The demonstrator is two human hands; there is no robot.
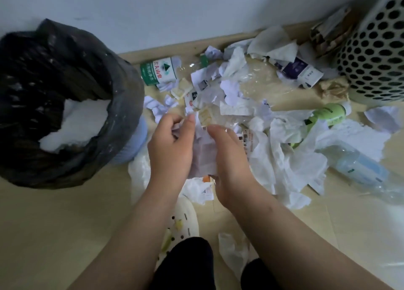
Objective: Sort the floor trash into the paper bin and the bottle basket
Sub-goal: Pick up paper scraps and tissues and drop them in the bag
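Note:
My left hand [170, 147] and my right hand [229, 158] together hold a crumpled sheet of white paper [204, 152] above the floor, fingers curled round its sides. The paper bin [122, 106], lined with a black bag, stands to the left with white paper inside. The perforated white bottle basket [371, 55] is at the top right. A pile of tissues and torn paper [273, 158] covers the floor ahead. Among it lie a green-labelled clear bottle [159, 71], a green bottle [328, 114] and a clear blue-labelled bottle [360, 167].
A white wall runs along the back. A purple and white carton [301, 71] and brown paper [334, 90] lie near the basket. My white perforated shoe [185, 224] and dark trouser legs are at the bottom, with a thin plastic bag [234, 252] beside them.

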